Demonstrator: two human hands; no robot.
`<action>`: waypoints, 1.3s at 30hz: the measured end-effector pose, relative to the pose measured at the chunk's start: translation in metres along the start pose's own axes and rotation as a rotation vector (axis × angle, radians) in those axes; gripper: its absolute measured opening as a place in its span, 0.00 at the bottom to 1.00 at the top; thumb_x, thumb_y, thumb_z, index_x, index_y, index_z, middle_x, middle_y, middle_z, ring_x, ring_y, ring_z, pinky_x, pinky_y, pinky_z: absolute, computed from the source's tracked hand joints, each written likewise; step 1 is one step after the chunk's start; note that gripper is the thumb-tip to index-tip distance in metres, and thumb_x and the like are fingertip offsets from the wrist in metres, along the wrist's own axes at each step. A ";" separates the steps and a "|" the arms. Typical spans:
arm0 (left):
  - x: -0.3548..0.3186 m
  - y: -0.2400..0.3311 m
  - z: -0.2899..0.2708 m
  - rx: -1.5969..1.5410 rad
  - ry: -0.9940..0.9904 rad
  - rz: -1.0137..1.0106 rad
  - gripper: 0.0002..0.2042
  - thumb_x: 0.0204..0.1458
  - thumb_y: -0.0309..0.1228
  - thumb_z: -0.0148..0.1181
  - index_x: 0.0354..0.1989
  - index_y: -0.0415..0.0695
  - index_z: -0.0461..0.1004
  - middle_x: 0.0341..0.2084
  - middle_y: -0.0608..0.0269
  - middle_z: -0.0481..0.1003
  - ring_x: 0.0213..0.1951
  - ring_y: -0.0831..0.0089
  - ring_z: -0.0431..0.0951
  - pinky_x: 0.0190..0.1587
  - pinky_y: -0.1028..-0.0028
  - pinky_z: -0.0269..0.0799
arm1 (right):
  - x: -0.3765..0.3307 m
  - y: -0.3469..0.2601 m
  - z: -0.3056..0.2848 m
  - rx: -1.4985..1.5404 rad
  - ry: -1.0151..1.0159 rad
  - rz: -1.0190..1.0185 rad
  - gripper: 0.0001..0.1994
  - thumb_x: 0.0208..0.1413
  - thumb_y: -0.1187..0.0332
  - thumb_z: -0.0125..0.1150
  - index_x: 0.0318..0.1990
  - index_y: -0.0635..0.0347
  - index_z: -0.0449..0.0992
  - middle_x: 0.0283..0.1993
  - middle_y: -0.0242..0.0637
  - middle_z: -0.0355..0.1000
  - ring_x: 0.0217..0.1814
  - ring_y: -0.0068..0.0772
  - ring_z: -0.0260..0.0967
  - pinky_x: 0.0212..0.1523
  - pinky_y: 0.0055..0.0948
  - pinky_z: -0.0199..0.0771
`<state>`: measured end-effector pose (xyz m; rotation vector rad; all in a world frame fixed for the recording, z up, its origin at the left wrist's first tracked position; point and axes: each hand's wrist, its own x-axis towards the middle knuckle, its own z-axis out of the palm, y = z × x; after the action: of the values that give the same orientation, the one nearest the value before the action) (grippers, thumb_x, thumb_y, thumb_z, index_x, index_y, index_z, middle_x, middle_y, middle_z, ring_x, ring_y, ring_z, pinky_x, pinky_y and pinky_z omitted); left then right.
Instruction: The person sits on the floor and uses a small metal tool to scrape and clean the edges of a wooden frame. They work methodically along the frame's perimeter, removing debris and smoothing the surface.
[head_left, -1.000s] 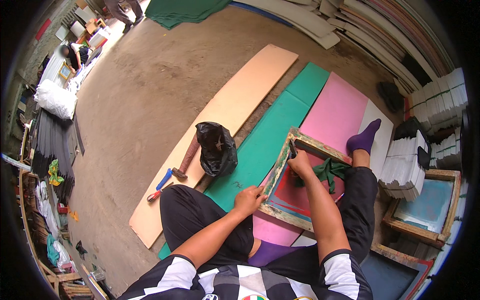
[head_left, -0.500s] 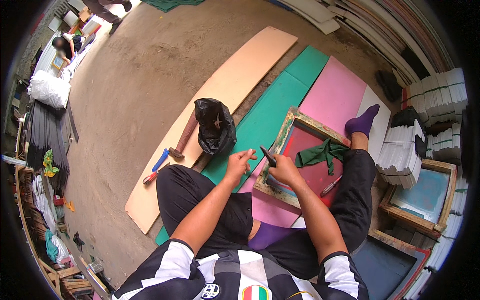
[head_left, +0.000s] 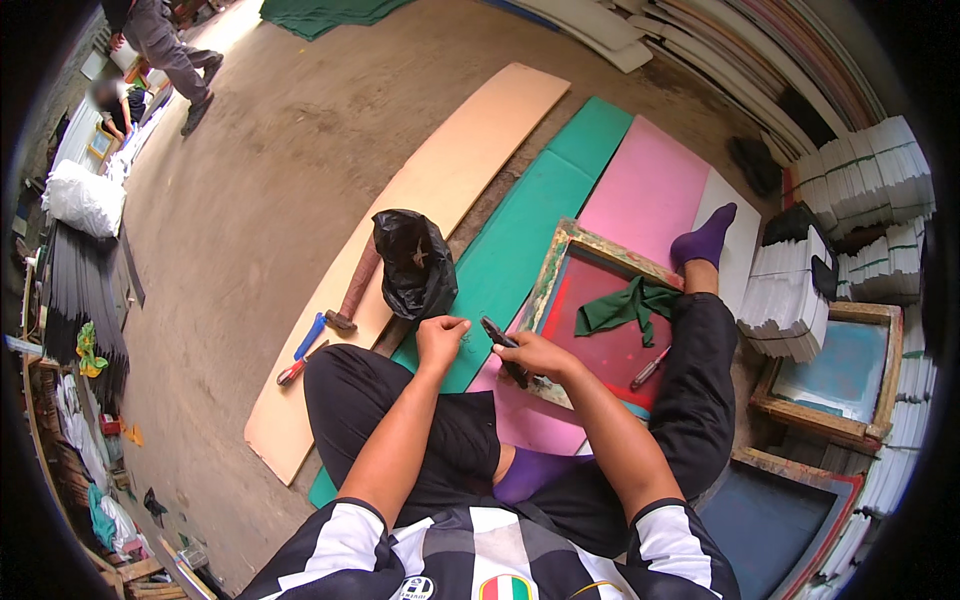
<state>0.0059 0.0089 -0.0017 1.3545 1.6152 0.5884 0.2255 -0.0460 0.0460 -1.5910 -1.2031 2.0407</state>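
Observation:
My right hand (head_left: 535, 355) is closed around a pair of black pliers (head_left: 512, 372), jaws pointing towards my left hand. My left hand (head_left: 440, 342) is pinched just left of the pliers, over the green sheet; what sits between its fingertips is too small to make out. Against my folded legs leans a paint-stained wooden screen frame (head_left: 548, 285) with red mesh. A dark green cloth (head_left: 625, 308) and a screwdriver (head_left: 650, 369) lie on that mesh. Just beyond my left hand stands an open black plastic bag (head_left: 412, 270).
On the peach board (head_left: 440, 150) lie a hammer (head_left: 357, 290), a blue-handled tool (head_left: 310, 336) and a red-handled tool (head_left: 292, 374). More screen frames (head_left: 835, 370) and bundled white stacks (head_left: 790, 305) crowd the right. A person walks (head_left: 172, 60) at the upper left.
Both my hands have shifted left and slightly down; the left fingers have drawn into a pinch. The pliers have come lower, jaws turned further left. The walking person has come farther into view.

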 end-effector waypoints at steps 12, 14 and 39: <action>-0.027 0.026 0.025 0.339 -0.065 0.382 0.19 0.53 0.47 0.68 0.49 0.49 0.84 0.30 0.56 0.82 0.33 0.56 0.83 0.36 0.58 0.77 | 0.001 -0.018 -0.069 0.737 0.247 -0.031 0.22 0.74 0.52 0.43 0.60 0.62 0.66 0.43 0.53 0.79 0.40 0.46 0.83 0.36 0.39 0.87; -0.039 0.038 0.033 0.370 -0.177 0.447 0.20 0.53 0.47 0.68 0.50 0.50 0.84 0.29 0.56 0.81 0.32 0.56 0.82 0.36 0.58 0.76 | 0.009 -0.018 -0.089 0.833 0.256 -0.066 0.25 0.73 0.51 0.45 0.63 0.64 0.63 0.45 0.57 0.78 0.40 0.48 0.83 0.31 0.35 0.87; -0.043 0.045 0.039 0.403 -0.331 0.374 0.24 0.51 0.48 0.70 0.54 0.48 0.82 0.35 0.51 0.81 0.37 0.54 0.82 0.39 0.59 0.76 | 0.026 -0.041 -0.140 0.408 0.509 0.185 0.03 0.48 0.79 0.60 0.30 0.66 0.72 0.22 0.37 0.71 0.18 0.31 0.69 0.18 0.35 0.73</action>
<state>0.0611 -0.0270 0.0312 1.9638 1.2561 0.2333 0.3316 0.0570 0.0533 -1.8883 -0.4437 1.6741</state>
